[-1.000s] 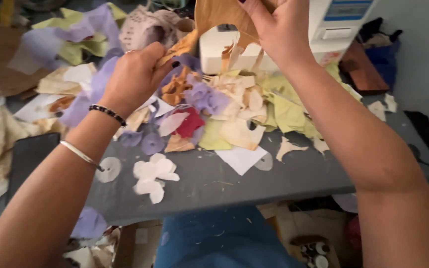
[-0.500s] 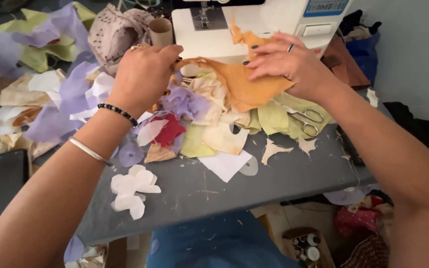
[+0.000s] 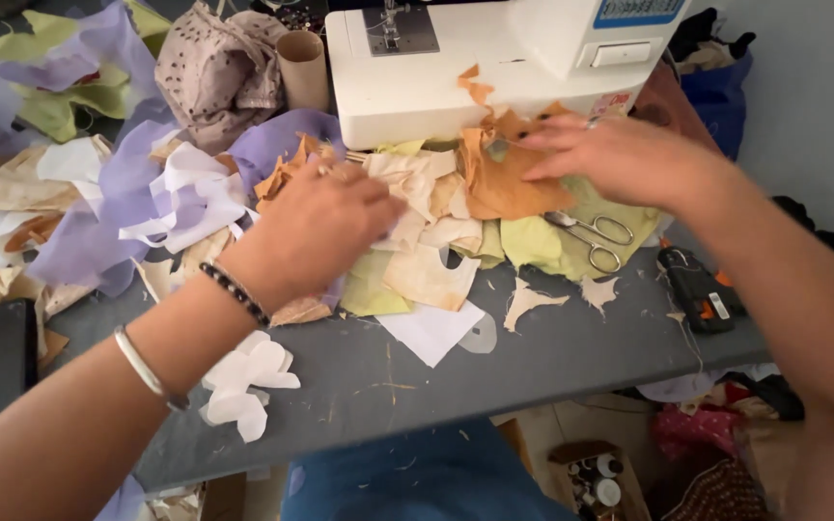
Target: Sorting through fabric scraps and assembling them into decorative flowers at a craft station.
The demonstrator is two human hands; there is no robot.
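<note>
Orange fabric piece [image 3: 506, 183] under right hand [image 3: 620, 154]

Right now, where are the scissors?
In the head view, the scissors lie right of centre on yellow-green fabric, just below the right hand and in front of the white sewing machine.

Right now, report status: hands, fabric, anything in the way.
Left hand palm-down on cream fabric scraps. Right hand flat on orange fabric piece. Silver scissors lie beside it, white sewing machine just behind.
</note>
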